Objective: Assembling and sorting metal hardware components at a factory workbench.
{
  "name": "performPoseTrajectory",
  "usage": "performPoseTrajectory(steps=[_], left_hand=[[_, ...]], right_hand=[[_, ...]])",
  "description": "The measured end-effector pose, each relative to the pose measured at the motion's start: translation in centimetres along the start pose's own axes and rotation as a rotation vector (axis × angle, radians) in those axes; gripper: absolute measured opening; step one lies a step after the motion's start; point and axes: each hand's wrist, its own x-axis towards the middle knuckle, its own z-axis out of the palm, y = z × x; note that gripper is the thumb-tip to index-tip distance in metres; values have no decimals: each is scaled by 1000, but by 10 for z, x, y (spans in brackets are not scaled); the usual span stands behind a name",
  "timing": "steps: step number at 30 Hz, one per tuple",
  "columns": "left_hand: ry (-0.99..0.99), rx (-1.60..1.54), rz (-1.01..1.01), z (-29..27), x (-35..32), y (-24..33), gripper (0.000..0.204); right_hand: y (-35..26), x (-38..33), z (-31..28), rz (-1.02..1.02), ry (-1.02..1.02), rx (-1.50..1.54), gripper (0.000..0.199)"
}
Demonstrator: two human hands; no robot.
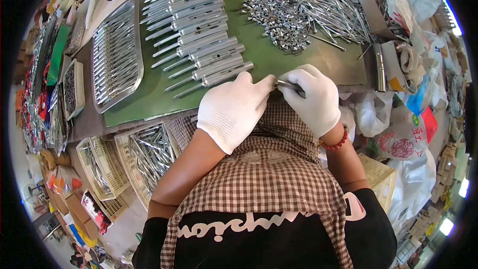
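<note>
Both white-gloved hands meet just in front of the green work mat's near edge. My right hand is closed round a short, grey metal rod-like piece, whose far end is hidden in the palm. My left hand has its thumb and forefinger pinched at that piece's left end; what lies between these fingertips is too small to tell. Just beyond the left hand, a row of silver metal tubes with thin rods lies on the green mat.
Farther back lie a heap of small metal nuts and a pile of long thin bolts. A steel tray of metal rods is at the left. Baskets of metal parts stand below left; a metal cylinder stands right.
</note>
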Motion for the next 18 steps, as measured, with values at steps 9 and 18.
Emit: performPoseTrajectory(steps=[9,18], left_hand=[[-42,27,47,-1,1,-1,28],[-2,47,47,1,2,2,28]], right_hand=[[-2,7,-6,93,-124,-35,11],[2,28,-2,303,37,1597,42]])
